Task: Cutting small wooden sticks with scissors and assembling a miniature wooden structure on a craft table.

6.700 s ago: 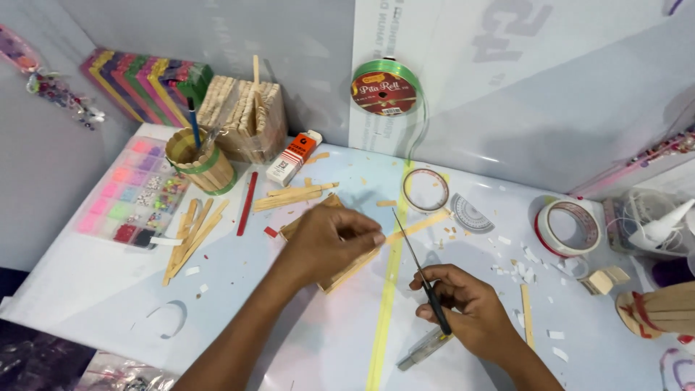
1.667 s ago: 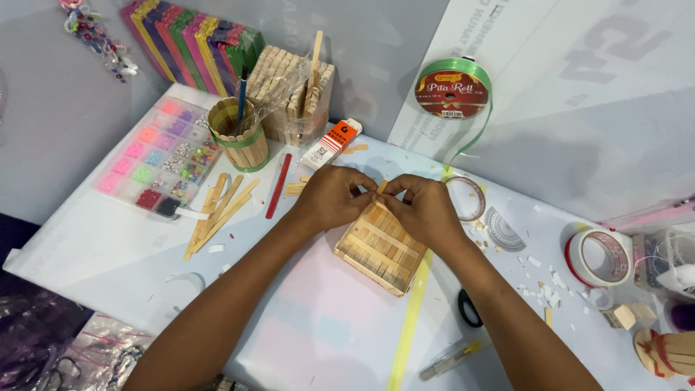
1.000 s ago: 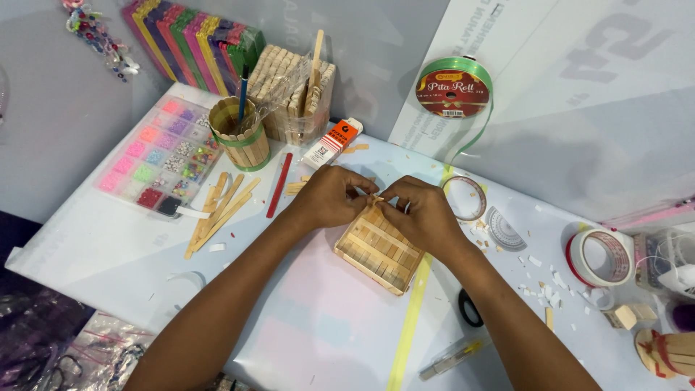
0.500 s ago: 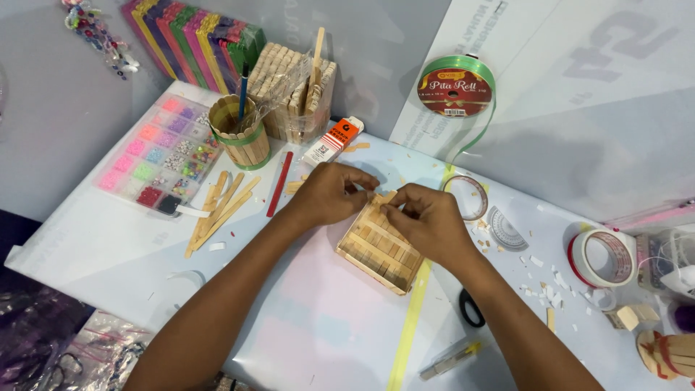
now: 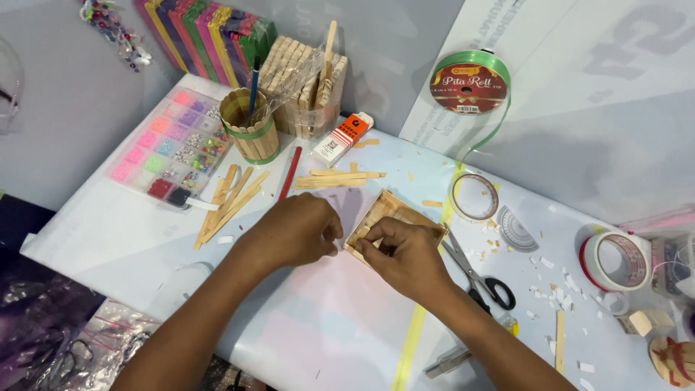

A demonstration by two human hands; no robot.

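wooden craft-stick panel point(image 5: 391, 217), square and already built from flat sticks laid side by side, sits on the white table point(image 5: 130, 239) between the two hands. right hand point(image 5: 405, 253) lies on its near edge, fingers curled and pinched at the near left corner, where a small pale bit seems to be held, though it is too small to be sure. left hand point(image 5: 297, 230) is just beside that corner, loosely closed with thumb and fingertips drawn together; whether it grips anything cannot be told.

judging from how things lie, the panel itself looks largely assembled and the work in hand is a small detail at its corner. a yellow-green ribbon strip point(image 5: 413, 340) runs under the panel and down the table, loose at both ends.

further out, scissors point(image 5: 478, 271) lie just right of the right wrist, unused. loose sticks point(image 5: 228, 203) lie left of the left hand, more point(image 5: 340, 179) beyond the panel. a stick-clad cup point(image 5: 250, 134), a bead box point(image 5: 170, 148), a glue tube point(image 5: 340, 139), tape rings point(image 5: 474, 197) and a green ribbon roll point(image 5: 469, 81) stand around the edges, with paper scraps point(image 5: 550, 282) scattered at right.
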